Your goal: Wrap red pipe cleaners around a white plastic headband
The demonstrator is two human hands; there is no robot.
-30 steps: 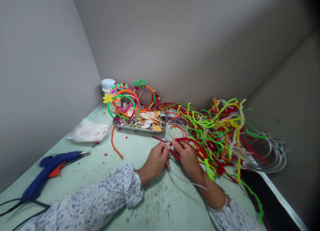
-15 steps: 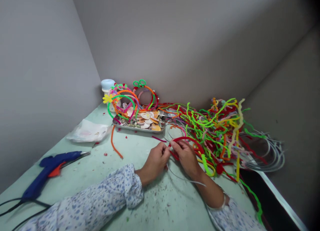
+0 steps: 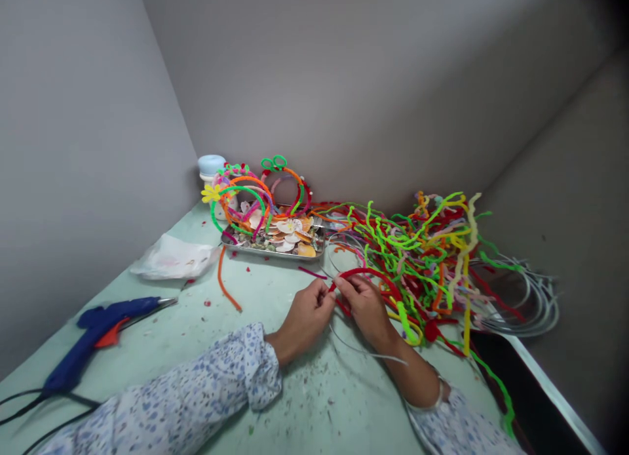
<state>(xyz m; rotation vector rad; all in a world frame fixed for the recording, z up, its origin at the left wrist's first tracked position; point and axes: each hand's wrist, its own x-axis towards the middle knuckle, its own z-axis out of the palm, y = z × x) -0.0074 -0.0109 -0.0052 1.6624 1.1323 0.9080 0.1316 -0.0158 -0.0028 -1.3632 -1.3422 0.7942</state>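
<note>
My left hand (image 3: 304, 317) and my right hand (image 3: 366, 311) meet at the middle of the pale green table (image 3: 275, 389). Both pinch a thin white headband (image 3: 363, 353) where a red pipe cleaner (image 3: 368, 275) is wound onto it. The red strand arcs up and to the right from my fingertips. The bare part of the band curves back under my right wrist. Both hands are closed in a pinch.
A tangled heap of coloured pipe cleaners (image 3: 422, 252) lies right of my hands, with bare white headbands (image 3: 525, 304) beyond. A metal tray (image 3: 272, 242) of shells and finished headbands (image 3: 255, 193) stands behind. A blue glue gun (image 3: 93, 334), plastic bag (image 3: 171, 258) and loose orange pipe cleaner (image 3: 226, 281) lie left.
My fingers have shifted slightly on the band and the red strand; the hands stay in the same place.
</note>
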